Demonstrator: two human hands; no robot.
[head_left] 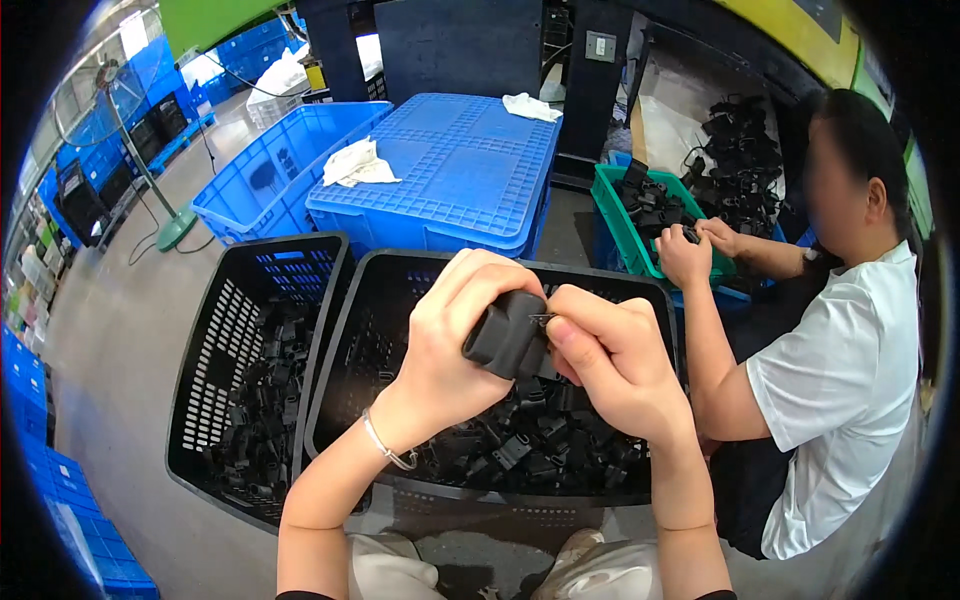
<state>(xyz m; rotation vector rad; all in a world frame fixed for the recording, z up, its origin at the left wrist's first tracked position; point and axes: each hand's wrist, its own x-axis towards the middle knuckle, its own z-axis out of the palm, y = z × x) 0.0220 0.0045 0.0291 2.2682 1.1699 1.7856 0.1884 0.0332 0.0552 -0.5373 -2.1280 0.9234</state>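
Over the middle basket, my left hand (440,345) is wrapped round a black plastic part (507,335), blocky with rounded edges. My right hand (625,365) meets it from the other side. Its thumb and forefinger are pinched together at the part's right edge, where a small thin detail shows; what that detail is, I cannot make out. Below both hands, a large black basket (335,385) holds many similar loose black plastic pieces (530,440).
A second black basket (215,365) with black pieces stands at left. Beyond are a lidded blue crate (450,160) with white cloths (358,165) and an open blue crate (240,200). At right, a person in a white shirt (840,360) works over a green crate (610,215).
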